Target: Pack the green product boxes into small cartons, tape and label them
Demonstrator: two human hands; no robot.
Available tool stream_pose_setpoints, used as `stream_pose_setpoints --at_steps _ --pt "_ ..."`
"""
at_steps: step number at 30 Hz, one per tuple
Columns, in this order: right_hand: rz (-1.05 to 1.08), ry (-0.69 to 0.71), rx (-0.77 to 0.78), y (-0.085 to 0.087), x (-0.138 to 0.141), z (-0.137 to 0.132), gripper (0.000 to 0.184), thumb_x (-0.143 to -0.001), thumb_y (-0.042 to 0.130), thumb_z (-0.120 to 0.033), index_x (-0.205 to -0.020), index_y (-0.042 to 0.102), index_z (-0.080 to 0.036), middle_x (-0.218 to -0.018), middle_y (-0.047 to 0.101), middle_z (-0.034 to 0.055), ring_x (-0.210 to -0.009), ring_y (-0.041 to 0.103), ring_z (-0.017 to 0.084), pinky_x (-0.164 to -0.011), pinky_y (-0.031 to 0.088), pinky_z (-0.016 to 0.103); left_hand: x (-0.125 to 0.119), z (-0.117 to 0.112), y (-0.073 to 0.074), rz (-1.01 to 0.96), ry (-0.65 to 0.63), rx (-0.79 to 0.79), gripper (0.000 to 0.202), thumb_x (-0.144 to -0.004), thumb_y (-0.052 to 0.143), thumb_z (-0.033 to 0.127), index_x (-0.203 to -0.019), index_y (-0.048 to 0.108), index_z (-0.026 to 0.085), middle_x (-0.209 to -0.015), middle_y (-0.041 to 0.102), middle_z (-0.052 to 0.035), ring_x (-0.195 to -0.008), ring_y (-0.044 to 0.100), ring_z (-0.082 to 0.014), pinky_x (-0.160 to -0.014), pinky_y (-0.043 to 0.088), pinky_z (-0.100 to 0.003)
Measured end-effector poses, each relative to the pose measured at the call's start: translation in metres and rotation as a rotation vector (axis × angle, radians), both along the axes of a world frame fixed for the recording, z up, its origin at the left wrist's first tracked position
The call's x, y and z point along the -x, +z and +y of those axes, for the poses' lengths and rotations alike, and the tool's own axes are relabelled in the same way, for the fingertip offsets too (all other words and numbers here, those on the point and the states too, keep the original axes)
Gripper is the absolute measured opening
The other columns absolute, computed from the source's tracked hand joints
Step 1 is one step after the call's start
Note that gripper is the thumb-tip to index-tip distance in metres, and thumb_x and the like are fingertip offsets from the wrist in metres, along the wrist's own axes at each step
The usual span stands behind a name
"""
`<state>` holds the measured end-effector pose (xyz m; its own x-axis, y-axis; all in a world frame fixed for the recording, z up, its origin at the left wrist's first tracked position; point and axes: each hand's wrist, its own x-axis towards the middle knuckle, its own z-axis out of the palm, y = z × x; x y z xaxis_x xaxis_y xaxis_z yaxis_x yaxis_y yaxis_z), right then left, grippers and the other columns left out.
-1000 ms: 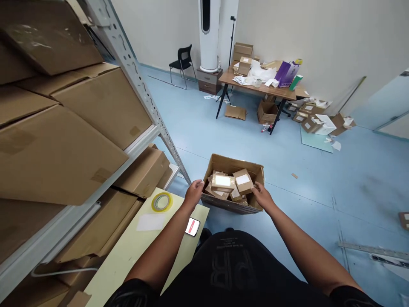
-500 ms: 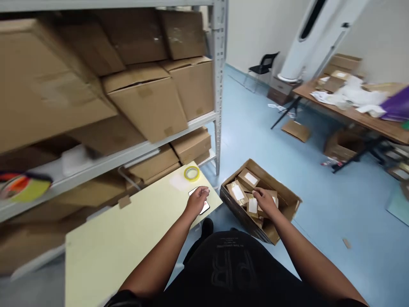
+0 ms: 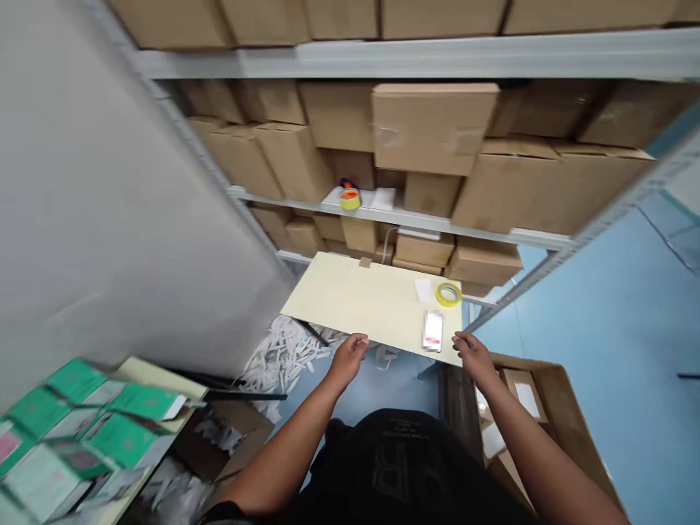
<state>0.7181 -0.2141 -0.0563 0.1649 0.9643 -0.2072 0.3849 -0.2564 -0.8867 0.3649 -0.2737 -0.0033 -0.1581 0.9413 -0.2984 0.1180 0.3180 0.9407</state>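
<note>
hands now off box, phone (blurred, white)

The table is standing in front of the shelf rack. On the table, the phone is lying toward its right end, with the tape roll just behind it. The open box is sitting on the floor right of the table. The left hand and right hand are hovering at the table's near edge.
</note>
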Motion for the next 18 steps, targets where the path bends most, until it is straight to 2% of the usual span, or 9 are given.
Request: stream_pose_setpoints --at_steps 5,12,15,18 --pt "0.068 0.162 0.049 0.015 0.108 0.019 0.049 -0.081 0.063 -0.057 -0.114 0.070 -0.021 -0.107 0.076 0.0087 -0.097 0.073 0.027 -0.080 0.057 0.036 0.092 -0.056 -0.004 -0.012 0.192 -0.015 0.043 -0.085 0.059 0.056 -0.108 0.067 0.020 -0.104 0.073 -0.0088 -0.097 0.069 -0.0239 -0.079 0.055 -0.036" --pt "0.106 0.364 0.052 0.018 0.276 0.003 0.054 -0.083 0.064 -0.058 -0.120 0.068 -0.019 -0.114 0.076 0.0125 -0.103 0.073 0.029 -0.080 0.058 0.036 0.222 -0.130 -0.014 0.014 0.389 -0.005 0.043 -0.084 0.061 0.052 -0.109 0.067 0.018 -0.104 0.072 -0.0084 -0.096 0.068 -0.0230 -0.079 0.054 -0.034" --pt "0.076 0.479 0.062 0.013 0.332 -0.005 0.055 -0.083 0.063 -0.059 -0.120 0.068 -0.018 -0.113 0.076 0.0127 -0.102 0.074 0.029 -0.082 0.058 0.037 0.263 -0.156 -0.015 0.034 0.449 0.013 0.043 -0.084 0.060 0.054 -0.109 0.067 0.019 -0.098 0.072 -0.0072 -0.092 0.068 -0.0227 -0.078 0.053 -0.034" --pt "0.020 0.596 0.076 0.009 0.377 -0.003 0.054 -0.083 0.063 -0.059 -0.119 0.069 -0.020 -0.114 0.076 0.0111 -0.103 0.074 0.030 -0.086 0.058 0.039 0.290 -0.176 -0.019 0.031 0.524 0.020 0.043 -0.084 0.061 0.053 -0.109 0.067 0.019 -0.097 0.072 -0.0067 -0.091 0.067 -0.0216 -0.078 0.052 -0.033"
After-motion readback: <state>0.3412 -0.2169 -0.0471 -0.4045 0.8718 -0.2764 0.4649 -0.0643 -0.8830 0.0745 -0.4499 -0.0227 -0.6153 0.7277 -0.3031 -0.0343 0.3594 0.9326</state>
